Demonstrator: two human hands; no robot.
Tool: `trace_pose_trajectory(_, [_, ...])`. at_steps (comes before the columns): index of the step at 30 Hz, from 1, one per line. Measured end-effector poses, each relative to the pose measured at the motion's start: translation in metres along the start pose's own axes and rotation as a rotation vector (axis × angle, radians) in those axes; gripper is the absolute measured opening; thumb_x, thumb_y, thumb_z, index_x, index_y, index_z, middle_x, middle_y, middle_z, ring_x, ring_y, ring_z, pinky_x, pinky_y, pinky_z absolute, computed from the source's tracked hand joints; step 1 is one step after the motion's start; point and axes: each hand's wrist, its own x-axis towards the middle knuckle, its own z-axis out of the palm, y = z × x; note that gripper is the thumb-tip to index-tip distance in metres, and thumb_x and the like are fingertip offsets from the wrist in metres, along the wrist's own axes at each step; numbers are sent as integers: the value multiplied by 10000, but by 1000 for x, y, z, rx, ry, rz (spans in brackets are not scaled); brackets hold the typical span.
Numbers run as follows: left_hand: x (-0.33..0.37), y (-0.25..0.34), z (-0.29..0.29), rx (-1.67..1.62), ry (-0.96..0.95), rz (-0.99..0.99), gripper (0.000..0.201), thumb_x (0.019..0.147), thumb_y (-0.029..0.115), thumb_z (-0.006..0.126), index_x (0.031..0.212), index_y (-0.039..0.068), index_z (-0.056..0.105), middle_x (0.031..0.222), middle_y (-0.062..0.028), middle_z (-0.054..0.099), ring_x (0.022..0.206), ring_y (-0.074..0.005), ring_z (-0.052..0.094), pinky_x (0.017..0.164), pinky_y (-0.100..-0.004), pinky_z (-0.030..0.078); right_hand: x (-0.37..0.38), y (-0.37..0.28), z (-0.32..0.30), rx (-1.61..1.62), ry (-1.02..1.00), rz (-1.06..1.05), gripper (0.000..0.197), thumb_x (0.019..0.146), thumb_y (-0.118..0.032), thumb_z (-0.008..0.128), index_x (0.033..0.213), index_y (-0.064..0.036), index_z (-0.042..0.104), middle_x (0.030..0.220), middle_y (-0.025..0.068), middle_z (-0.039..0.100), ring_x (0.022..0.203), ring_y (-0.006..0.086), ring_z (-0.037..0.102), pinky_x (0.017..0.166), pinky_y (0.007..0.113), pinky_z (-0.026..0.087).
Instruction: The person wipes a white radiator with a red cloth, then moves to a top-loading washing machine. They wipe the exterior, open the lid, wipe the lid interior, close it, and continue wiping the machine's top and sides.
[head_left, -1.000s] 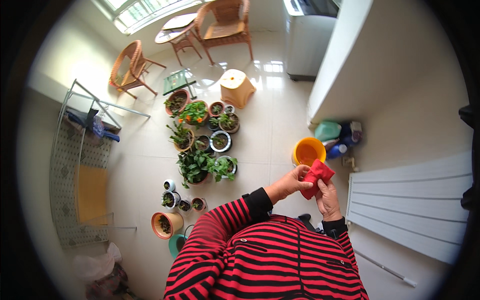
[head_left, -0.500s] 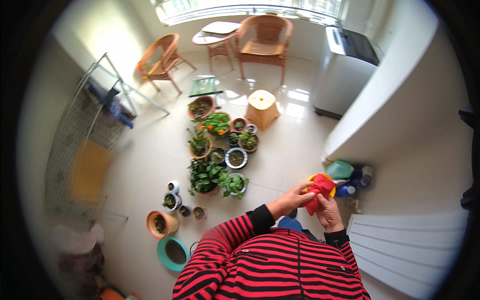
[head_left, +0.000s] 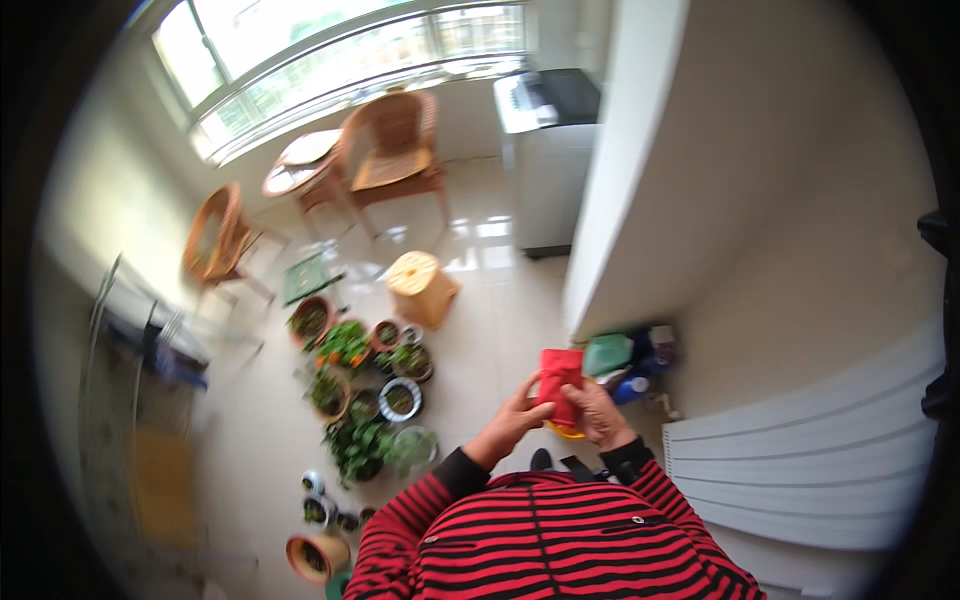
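While my left hand (head_left: 512,418) pinches the left side of a red cloth (head_left: 560,375), thumb in front and fingers partly hidden behind, my right hand (head_left: 603,415) grips its right side, thumb laid across the near face. Both sets of fingers are closed on the cloth; how tightly, I cannot tell. It is held up in front of my striped top (head_left: 530,545), overlapping a yellow bucket (head_left: 566,432), of which only part of the rim shows. Just beyond my right hand stand a green jug (head_left: 608,353) and a blue bottle (head_left: 630,389), near the foot of the wall; a ribbed white panel (head_left: 800,465) lies to the right. To the left, potted plants (head_left: 358,452) form a cluster on the floor, with a stool (head_left: 420,280) beyond. Farther off are a washing machine (head_left: 550,185), a wicker chair (head_left: 395,150) and a window (head_left: 350,70).
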Motion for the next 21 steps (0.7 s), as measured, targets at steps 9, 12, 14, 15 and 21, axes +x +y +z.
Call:
trace_pose_trajectory(9, [50,-4,3,79,-173,-147,818,1013,162,691,1657,133,189,1181,-37,666,1027,-111,621,876,-280,499,3,-22,-35,102,106,-16,415,993,-48,672,1396,-45,572,1283,51,679,1156,181,669,1015,348,553])
trace_pose_trajectory(12, [71,1,5,61,-291,-100,788,1018,162,686,1651,134,218,1340,-73,628,1158,-143,611,985,-297,478,13,-31,-43,80,159,-76,381,1000,-29,651,1375,-25,579,1277,67,680,1143,193,677,1015,361,561])
trace_pose_trajectory(14, [86,9,2,98,-368,-78,710,1048,268,648,1635,136,270,1444,-82,565,1264,-164,558,1063,-316,434,22,-39,-48,101,199,-123,385,996,-10,647,1374,-12,575,1270,74,684,1136,192,682,1014,363,565])
trace_pose_trajectory(15, [92,15,-3,115,-365,-91,690,1056,300,630,1629,135,283,1457,-74,555,1281,-163,545,1073,-328,429,27,-44,-50,63,213,-118,389,996,-9,646,1378,-13,573,1273,75,683,1137,192,682,1017,363,564])
trace_pose_trajectory(21, [139,62,-52,-8,-191,-184,522,1057,418,604,1488,148,484,1404,-2,569,1296,-133,527,1078,-354,427,74,-52,-34,-218,218,-31,422,985,-18,662,1400,-41,592,1299,51,679,1182,166,652,1046,328,516])
